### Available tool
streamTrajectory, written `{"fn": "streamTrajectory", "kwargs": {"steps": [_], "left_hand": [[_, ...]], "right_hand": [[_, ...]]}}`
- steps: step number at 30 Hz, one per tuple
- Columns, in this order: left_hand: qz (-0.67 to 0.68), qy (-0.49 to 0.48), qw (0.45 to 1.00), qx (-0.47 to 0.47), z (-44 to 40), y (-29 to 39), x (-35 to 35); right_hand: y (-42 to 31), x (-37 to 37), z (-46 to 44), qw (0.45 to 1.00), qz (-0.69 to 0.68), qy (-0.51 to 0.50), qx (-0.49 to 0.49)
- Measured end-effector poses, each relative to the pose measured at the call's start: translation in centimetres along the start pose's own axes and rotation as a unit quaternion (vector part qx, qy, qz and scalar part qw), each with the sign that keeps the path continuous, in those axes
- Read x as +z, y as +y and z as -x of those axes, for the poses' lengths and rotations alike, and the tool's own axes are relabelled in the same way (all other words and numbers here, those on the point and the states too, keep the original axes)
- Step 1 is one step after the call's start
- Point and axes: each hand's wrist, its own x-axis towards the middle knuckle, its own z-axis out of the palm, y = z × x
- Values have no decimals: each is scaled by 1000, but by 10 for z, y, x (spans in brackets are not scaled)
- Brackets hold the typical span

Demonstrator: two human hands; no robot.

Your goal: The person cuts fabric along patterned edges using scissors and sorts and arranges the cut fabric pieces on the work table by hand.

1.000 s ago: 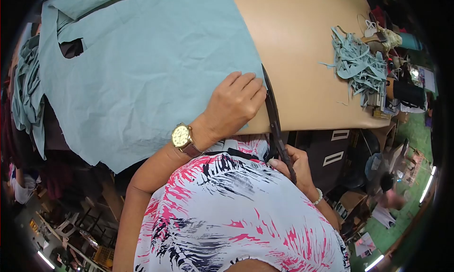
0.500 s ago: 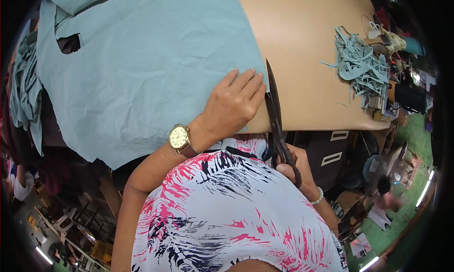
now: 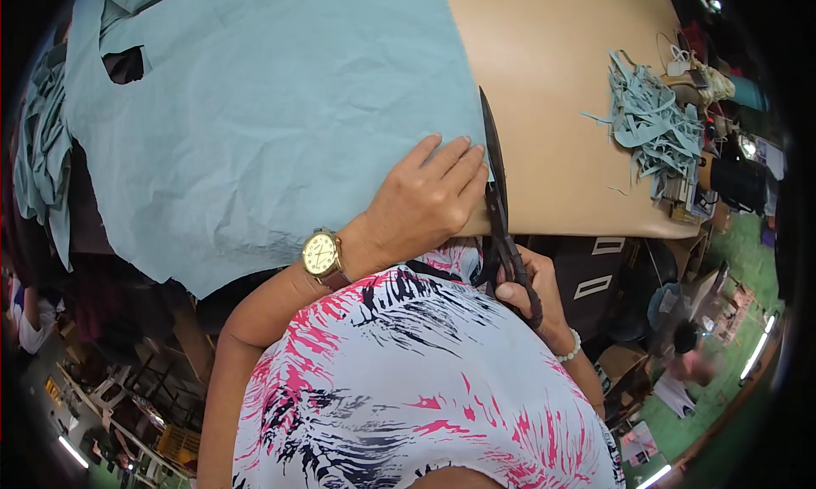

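A large light blue cloth (image 3: pixel 280 124) lies over the tan tabletop (image 3: pixel 561 141), its right edge running down to the scissors. My left hand (image 3: pixel 429 192), with a watch on the wrist, rests flat on the cloth's lower right part, fingers a little apart. Dark scissors (image 3: pixel 501 192) are in my right hand (image 3: pixel 535 289), which is wrapped round their handles at the table's front edge. The blades are parted at the cloth's edge. One blade shows above it, pointing away from me; the other is partly hidden.
Thin blue cloth scraps (image 3: pixel 650 119) are heaped at the table's right end, beside cords and a brush-like tool. Bunched blue cloth (image 3: pixel 42 149) hangs at the far left. Dark drawers (image 3: pixel 586 272) stand under the table. A blurred person (image 3: pixel 693 361) is in the background at right.
The scissor blades, nearly together a second ago, have parted, and the upper blade now shows beside the cloth's edge. My left hand stays on the cloth. The whole view has shifted slightly.
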Motion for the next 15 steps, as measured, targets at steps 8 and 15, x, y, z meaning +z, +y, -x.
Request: {"fn": "streamTrajectory", "kwargs": {"steps": [8, 15], "left_hand": [[6, 5, 1000, -5, 0, 0, 0], [8, 6, 1000, -6, 0, 1, 1]], "right_hand": [[3, 2, 1, 999, -39, -10, 21], [4, 1, 1, 999, -26, -11, 16]]}}
